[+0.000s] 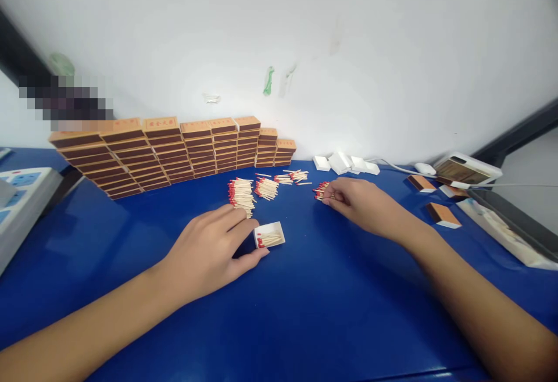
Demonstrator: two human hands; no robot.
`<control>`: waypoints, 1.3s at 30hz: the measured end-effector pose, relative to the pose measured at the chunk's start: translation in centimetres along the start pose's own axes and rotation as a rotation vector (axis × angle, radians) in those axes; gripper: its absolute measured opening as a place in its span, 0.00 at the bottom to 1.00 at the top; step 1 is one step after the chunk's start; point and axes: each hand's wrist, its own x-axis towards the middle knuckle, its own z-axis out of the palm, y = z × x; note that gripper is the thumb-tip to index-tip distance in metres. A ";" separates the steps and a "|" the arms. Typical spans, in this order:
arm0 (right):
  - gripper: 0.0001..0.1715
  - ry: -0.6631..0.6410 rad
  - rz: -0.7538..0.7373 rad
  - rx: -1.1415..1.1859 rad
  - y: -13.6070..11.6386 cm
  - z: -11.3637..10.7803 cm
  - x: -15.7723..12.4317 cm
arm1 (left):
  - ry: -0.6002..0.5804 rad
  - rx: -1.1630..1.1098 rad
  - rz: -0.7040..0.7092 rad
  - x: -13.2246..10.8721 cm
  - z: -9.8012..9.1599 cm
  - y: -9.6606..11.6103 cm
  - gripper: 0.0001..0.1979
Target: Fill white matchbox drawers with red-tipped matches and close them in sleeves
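Observation:
A small white matchbox tray [281,233] lies on the blue table with several red-tipped matches [269,240] inside. My left hand [213,248] grips the tray at its left end, thumb at the front and fingers behind. Just behind that hand is a large pile of matches [242,193], with a smaller pile [267,188] to its right. Over on the right, my right hand [355,202] has its fingertips pinched at another cluster of matches [320,189]; the fingers partly hide them.
Stacked matchboxes [165,155] line the wall at the back left. White empty trays [342,162] lie at the back. Loose matchbox sleeves [443,215], a phone [468,168], a white cable [396,166] and a dark flat object [518,219] are on the right. A white-and-blue object [26,196] stands at left.

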 end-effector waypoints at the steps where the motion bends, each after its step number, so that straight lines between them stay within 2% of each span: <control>1: 0.14 0.003 0.000 0.003 0.0 0.0 0.0 | -0.001 -0.001 0.002 0.0 0.0 0.0 0.12; 13: 0.13 0.034 -0.038 0.024 0.2 0.3 0.1 | 0.007 0.009 0.005 0.0 0.1 0.0 0.12; 18: 0.16 0.019 -0.032 0.020 0.1 0.2 0.0 | -0.004 0.006 0.003 0.1 0.1 0.0 0.12; 23: 0.12 0.037 -0.041 0.065 0.2 0.4 0.0 | -0.001 0.011 0.002 0.0 0.1 0.0 0.13; 39: 0.16 0.021 -0.076 0.078 0.0 0.3 0.1 | -0.026 0.000 -0.005 0.0 0.1 0.0 0.13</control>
